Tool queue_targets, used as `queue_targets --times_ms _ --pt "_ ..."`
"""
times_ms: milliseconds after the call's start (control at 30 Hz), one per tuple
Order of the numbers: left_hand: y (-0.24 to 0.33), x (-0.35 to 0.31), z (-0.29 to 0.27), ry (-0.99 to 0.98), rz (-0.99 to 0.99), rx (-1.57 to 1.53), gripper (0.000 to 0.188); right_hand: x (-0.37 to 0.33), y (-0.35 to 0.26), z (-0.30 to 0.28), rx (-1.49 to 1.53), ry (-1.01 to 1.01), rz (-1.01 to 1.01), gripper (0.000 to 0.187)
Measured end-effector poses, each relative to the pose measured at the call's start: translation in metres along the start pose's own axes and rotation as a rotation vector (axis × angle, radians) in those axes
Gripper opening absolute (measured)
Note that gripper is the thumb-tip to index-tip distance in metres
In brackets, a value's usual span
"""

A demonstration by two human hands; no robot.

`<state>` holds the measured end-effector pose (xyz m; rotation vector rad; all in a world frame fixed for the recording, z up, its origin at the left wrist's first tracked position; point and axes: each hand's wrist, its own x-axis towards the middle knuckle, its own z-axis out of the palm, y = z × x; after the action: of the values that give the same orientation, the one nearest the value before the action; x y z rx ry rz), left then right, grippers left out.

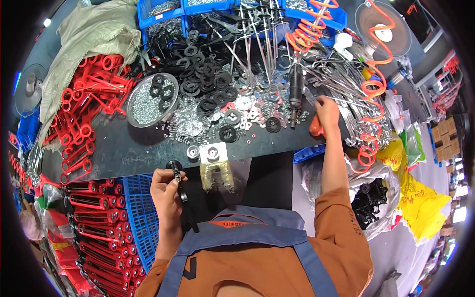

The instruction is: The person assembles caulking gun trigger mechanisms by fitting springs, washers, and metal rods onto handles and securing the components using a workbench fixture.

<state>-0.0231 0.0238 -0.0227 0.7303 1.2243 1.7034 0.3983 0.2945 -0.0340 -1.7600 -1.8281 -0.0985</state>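
Note:
My left hand point(166, 190) is closed around a black lever-like part point(182, 190), held upright in front of the table edge. A small metal piece shows at its upper end, by the thumb. At the right my right hand point(327, 113) reaches over the table with curled fingers; what they hold is hidden. A red-orange rounded object point(316, 126) shows beside its palm, and a flat metal piece point(309, 96) by its fingertips. Just left of it hangs a dark air screwdriver point(296, 84). Between my hands, a fixture block with a pale top point(213, 153) carries a round metal piece.
Loose black rings point(200, 74), springs and washers heap across the table point(118, 153). A metal bowl point(132, 111) holds small parts. Red tubular frames point(99, 89) pile at the left, more fill a blue crate point(138, 213). Metal rods point(341, 84) lie right, under a coiled orange hose point(372, 86).

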Motion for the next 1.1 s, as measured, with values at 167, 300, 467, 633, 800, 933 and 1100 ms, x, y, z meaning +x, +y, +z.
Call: queue_targets --times_ms 167,300,467,633,800,933,1100 --pt "0.002 -0.007 0.024 -0.046 -0.005 0.001 0.012 0.047 -0.002 0.049 -0.298 -0.237 -0.065 0.022" --pt "0.007 -0.014 0.035 -0.106 0.008 -0.057 0.012 0.056 -0.004 0.049 -0.503 -0.350 -0.166 0.022" --pt "0.001 -0.013 0.044 -0.116 -0.041 -0.047 0.014 -0.014 -0.073 -0.023 0.664 -0.006 0.087 0.020" --pt "-0.001 -0.016 0.061 -0.135 -0.144 -0.175 0.012 -0.156 -0.200 -0.085 0.928 -0.193 -0.508 0.011" --pt "-0.004 -0.019 0.052 -0.148 -0.047 -0.112 0.012 -0.167 -0.236 -0.079 0.855 0.014 -1.005 0.022" --pt "-0.008 -0.025 0.040 -0.104 -0.062 -0.064 0.011 -0.163 -0.250 -0.079 0.821 -0.103 -1.117 0.022" --pt "0.003 -0.025 0.049 -0.258 -0.149 -0.243 0.020 -0.182 -0.253 -0.080 0.544 0.094 -1.275 0.020"
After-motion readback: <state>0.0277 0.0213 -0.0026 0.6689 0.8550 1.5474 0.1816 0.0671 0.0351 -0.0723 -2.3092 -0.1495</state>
